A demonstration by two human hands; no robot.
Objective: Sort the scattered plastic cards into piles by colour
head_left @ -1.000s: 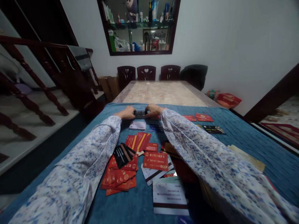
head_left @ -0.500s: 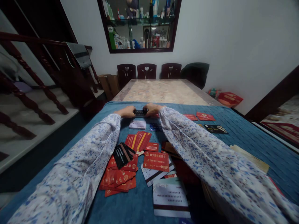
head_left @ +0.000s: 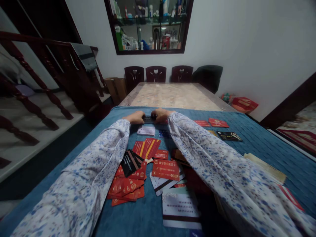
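Both arms reach forward over the blue cloth (head_left: 98,174). My left hand (head_left: 135,117) grips the left end of a black card stack (head_left: 149,119), and my right hand (head_left: 162,115) has its fingers closed on the right end. Whether the stack touches the cloth I cannot tell. Just in front of it lie a white card stack (head_left: 146,131) and a dark blue card (head_left: 164,133), the latter partly behind my right sleeve. A red card peeks out beside my right hand.
Nearer lie fanned red-and-yellow cards (head_left: 146,148), a red card pile (head_left: 125,189), black cards (head_left: 130,163), a red DCEP card (head_left: 165,169) and a white striped card (head_left: 181,207). At right are a black card (head_left: 229,136) and red cards (head_left: 218,122). Chairs (head_left: 156,74) stand behind the table.
The whole view has shifted slightly. Both hands keep their hold on the black card stack in nearly the same place, and the cards on the cloth have not visibly moved.
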